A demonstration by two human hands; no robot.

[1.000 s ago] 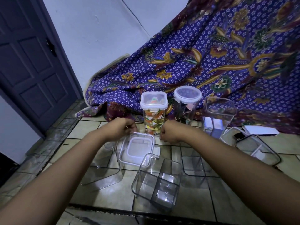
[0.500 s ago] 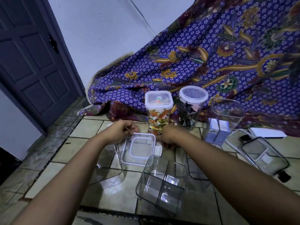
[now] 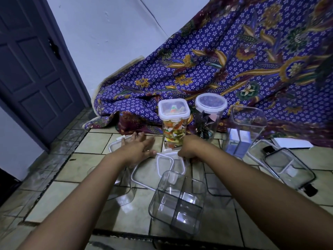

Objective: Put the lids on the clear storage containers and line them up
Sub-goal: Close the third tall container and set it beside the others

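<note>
Clear square lid (image 3: 148, 171), white rim.

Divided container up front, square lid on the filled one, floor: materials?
Divided container: clear rigid plastic, likely; glossy, tiles show through its walls. Square lid: clear panel in a whitish rim, probably plastic. Floor: glazed tile by the look; sheen, dark grout lines.

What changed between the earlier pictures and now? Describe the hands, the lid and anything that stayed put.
The left hand let go of the square lid and opened, fingers spread, reaching forward past it. The right hand still grips the lid's far right corner. The filled square jar, the round jar and the divided container stayed put.
</note>
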